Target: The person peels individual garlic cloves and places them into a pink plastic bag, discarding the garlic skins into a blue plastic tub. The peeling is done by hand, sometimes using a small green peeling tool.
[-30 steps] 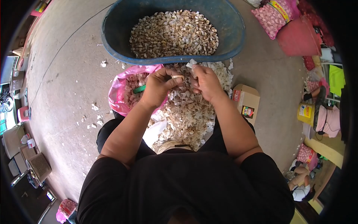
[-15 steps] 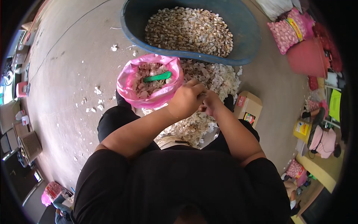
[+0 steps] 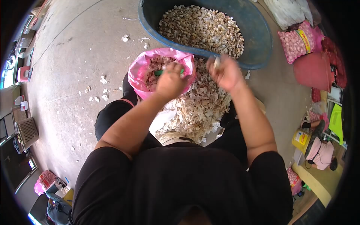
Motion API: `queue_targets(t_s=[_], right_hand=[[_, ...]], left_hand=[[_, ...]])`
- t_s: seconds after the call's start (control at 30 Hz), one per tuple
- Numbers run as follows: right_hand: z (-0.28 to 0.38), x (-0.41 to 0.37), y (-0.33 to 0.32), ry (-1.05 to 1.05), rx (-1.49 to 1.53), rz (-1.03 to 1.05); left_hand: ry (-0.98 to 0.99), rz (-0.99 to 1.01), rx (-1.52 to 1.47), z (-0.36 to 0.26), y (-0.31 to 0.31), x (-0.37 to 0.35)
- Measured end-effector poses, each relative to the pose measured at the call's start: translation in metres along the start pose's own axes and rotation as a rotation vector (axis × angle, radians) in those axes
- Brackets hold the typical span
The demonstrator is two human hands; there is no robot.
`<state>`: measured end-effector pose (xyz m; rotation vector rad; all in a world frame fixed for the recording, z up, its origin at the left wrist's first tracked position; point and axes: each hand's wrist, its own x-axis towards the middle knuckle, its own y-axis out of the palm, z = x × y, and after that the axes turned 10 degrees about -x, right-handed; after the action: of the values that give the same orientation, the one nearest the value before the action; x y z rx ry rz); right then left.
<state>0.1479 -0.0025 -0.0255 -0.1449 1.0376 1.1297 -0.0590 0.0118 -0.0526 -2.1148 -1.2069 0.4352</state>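
My left hand (image 3: 171,80) is over the pink plastic bag (image 3: 137,88), its fingers apart and reaching down beside a green-handled tool (image 3: 159,72). The fingers partly cover the tool, whose blade is not visible. Inside the bag lie reddish-white garlic skins (image 3: 153,65). To the right, my right hand (image 3: 228,75) is raised near the rim of the blue tub (image 3: 258,56), smeared by motion. A small pale piece, apparently a garlic clove (image 3: 216,63), is pinched at its fingertips. Many garlic cloves (image 3: 202,30) are heaped in the tub.
A pile of garlic skins (image 3: 198,112) lies between my knees. Scraps of skin dot the concrete floor (image 3: 75,75) on the left. A red bucket (image 3: 311,71) and a net sack of garlic (image 3: 294,45) stand at right. Another person (image 3: 318,148) is at the far right.
My hands were together over the skins and have parted. The left moved up over the pink bag, the right up and right toward the tub. The view has shifted slightly.
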Motion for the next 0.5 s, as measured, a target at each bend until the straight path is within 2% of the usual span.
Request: queue_targets(t_s=[0.03,0.1,0.17,0.2,0.23,0.27,0.3,0.33,0.37,0.4,0.43,0.5], right_hand=[[0.034,-0.001,0.020,-0.103,0.153,-0.047],[0.069,0.018,0.022,-0.422,-0.011,-0.308],[0.062,0.059,0.022,-0.673,-0.694,-0.537],[0.044,0.048,0.047,-0.726,-0.974,-0.433],[0.011,0.074,0.047,-1.034,-1.188,-0.282],[-0.019,0.064,0.063,-0.822,-1.212,-0.077],[-0.041,0.063,0.072,-0.594,-1.514,0.120],[-0.075,0.085,0.066,-0.569,-1.701,0.266],[-0.107,0.102,0.059,-0.686,-1.892,0.156],[-0.111,0.074,0.069,-0.709,-1.943,-0.056],[-0.124,0.091,0.061,-0.876,-2.115,-0.067],[-0.127,0.108,0.052,-0.549,-2.258,0.077]], left_hand=[[-0.113,0.035,0.207,0.016,-0.002,-0.003],[-0.344,0.816,0.354,0.027,-0.009,-0.014],[-0.098,1.281,0.023,0.073,0.031,-0.049],[-0.133,1.288,0.059,0.067,0.020,-0.041],[-0.167,1.298,0.089,0.052,0.005,-0.027],[-0.196,1.305,0.119,0.048,-0.002,-0.014],[-0.200,1.307,0.011,0.065,-0.003,0.001],[-0.384,1.285,-0.136,0.089,-0.002,0.018],[-0.487,1.135,-0.083,0.098,-0.009,0.032],[-0.583,0.983,-0.031,0.107,-0.014,0.045],[-0.489,0.869,0.122,0.127,-0.014,0.053],[-0.458,0.590,0.194,0.153,-0.002,0.057]])
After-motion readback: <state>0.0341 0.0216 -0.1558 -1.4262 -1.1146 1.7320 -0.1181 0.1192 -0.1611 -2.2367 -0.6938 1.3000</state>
